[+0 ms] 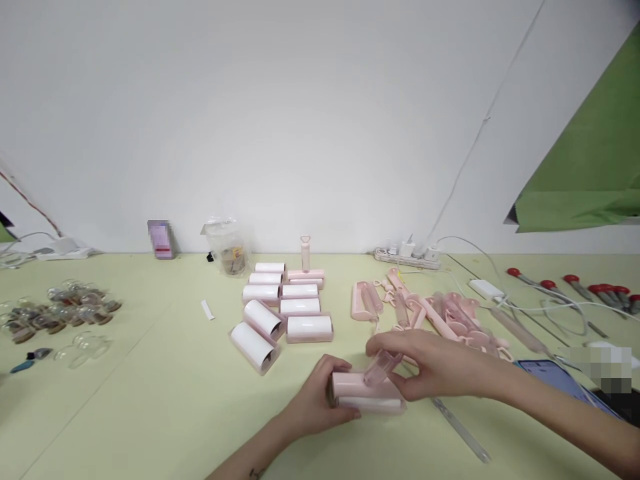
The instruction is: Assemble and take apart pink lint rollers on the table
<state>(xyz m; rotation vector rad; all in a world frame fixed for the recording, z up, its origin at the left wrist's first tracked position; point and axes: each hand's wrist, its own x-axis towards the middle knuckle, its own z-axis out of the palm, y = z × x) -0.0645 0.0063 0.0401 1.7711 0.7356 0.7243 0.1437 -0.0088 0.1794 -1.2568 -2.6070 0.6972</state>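
Observation:
My left hand (320, 400) is closed around the end of a pink lint roller (357, 385), whose white roll shows along its lower side. My right hand (425, 367) pinches a clear pink tube-shaped handle (383, 367), tilted, with its lower end against the top of the pink casing. I cannot tell whether the two are joined. Beyond my hands lie several white sticky rolls (310, 328) in pink casings. One lint roller with its handle upright (306, 257) stands at the back of this group.
A pile of loose pink parts (450, 317) lies beyond my right hand. To the right are a phone (560, 380), cables, a power strip (407, 259) and red-tipped tools (550, 287). A clear bag (227, 247) and small glass domes (75, 307) are on the left.

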